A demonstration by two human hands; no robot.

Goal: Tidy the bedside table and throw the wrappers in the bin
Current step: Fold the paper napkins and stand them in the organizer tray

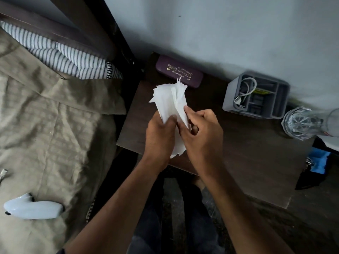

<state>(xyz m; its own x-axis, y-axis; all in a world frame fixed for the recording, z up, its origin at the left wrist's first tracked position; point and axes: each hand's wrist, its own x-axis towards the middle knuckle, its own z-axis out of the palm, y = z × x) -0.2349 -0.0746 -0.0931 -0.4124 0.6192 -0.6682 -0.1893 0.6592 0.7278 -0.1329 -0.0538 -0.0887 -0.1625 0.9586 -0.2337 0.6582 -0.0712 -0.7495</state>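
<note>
Both hands, left (pixel 160 136) and right (pixel 201 132), clamp white wrappers (pixel 170 101), hiding their middle.

Counter (pixel 238 162) stands against the wall (pixel 220 24), with the bed (pixel 45 125) along its left side. Spectacle case (pixel 178 74) lies at the counter's back left, near the wall. Organiser box (pixel 255 95) sits to the right of the case, a cable (pixel 246 90) in its left compartment. Glass (pixel 300 123) stands just right of and in front of the organiser. Wad of paper (pixel 169 101) is above the counter's front left, between both hands, before the case. Pillow (pixel 60 57) lies at the bed's head. Bottle (pixel 33 208) lies on the bed, front left.
</note>
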